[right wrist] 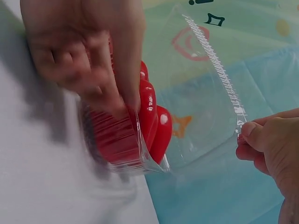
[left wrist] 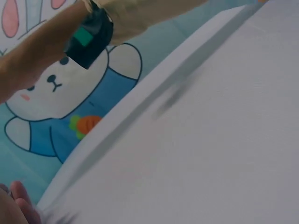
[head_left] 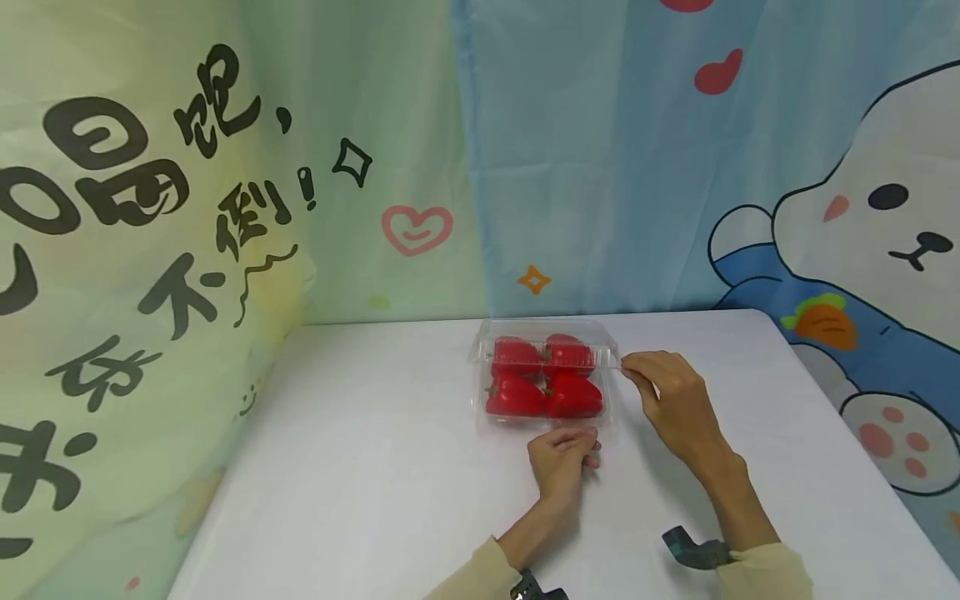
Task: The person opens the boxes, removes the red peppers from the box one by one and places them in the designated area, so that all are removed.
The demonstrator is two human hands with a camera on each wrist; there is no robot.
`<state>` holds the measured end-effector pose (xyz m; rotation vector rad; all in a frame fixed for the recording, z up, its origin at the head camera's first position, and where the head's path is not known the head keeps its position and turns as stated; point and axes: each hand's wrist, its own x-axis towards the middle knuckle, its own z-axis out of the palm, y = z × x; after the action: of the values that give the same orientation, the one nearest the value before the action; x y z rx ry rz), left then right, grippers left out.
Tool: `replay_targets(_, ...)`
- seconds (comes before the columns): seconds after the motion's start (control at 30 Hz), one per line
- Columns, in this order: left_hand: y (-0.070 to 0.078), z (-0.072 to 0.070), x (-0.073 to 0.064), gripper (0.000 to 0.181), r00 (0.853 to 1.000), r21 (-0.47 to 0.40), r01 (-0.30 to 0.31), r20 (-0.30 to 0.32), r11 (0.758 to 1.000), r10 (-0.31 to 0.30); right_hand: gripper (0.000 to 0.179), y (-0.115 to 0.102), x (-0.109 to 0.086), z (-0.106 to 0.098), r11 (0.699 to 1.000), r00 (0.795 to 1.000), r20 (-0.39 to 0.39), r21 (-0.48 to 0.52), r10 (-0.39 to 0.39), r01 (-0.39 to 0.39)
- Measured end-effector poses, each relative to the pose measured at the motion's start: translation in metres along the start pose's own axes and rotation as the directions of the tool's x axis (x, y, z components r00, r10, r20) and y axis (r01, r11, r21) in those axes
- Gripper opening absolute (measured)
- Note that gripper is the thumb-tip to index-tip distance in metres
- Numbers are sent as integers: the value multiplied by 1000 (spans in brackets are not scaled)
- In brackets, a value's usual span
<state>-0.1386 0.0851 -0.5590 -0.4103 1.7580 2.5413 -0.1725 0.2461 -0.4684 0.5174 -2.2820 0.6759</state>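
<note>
A clear plastic clamshell box (head_left: pixel 478 404) sits near the back of the table with its hinged lid (head_left: pixel 480 337) raised. Inside lie several glossy red bell peppers (head_left: pixel 516 397). My right hand (head_left: pixel 670 398) pinches the lid's right front corner between thumb and fingers. At the box's front edge is my left hand (head_left: pixel 561 460), its fingers curled; in the right wrist view, its thumb and fingertips grip the rim beside the peppers (right wrist: pixel 161 133). The left wrist view catches only part of the left hand (left wrist: pixel 21 205) at its lower left corner.
The box stands on a white table (head_left: pixel 360 467). Behind it hangs a printed curtain (head_left: pixel 570 167) with lettering, hearts and a cartoon bear, reaching down to the table's back edge. Each forearm carries a dark wrist camera (head_left: pixel 697 552) by the sleeve.
</note>
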Motion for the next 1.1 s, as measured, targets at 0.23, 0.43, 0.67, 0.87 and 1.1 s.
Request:
replay_targets(0.23, 23, -42, -3, 22, 989, 38, 141, -46, 989, -139, 32, 1, 4, 0, 1000, 1000, 6, 15, 26, -26)
replay_targets(0.43, 43, -75, 2, 31, 973, 8, 146, -181, 989, -143, 32, 3, 9, 0, 998, 998, 17, 15, 53, -53)
replay_targets(0.67, 63, -102, 16, 35, 952, 52, 86, -300, 995, -67, 32, 6, 12, 2, 998, 999, 3, 53, 42, -42)
replay_targets(0.87, 72, -111, 31, 36, 944, 167, 4, -326, 986, 51, 31, 7, 12, 1, 998, 999, 19, 48, 36, -37)
replay_targets(1.1, 75, -117, 38, 20, 955, 246, 26, -294, 969, 49, 30, 8, 13, 1, 998, 999, 21, 55, 38, -39)
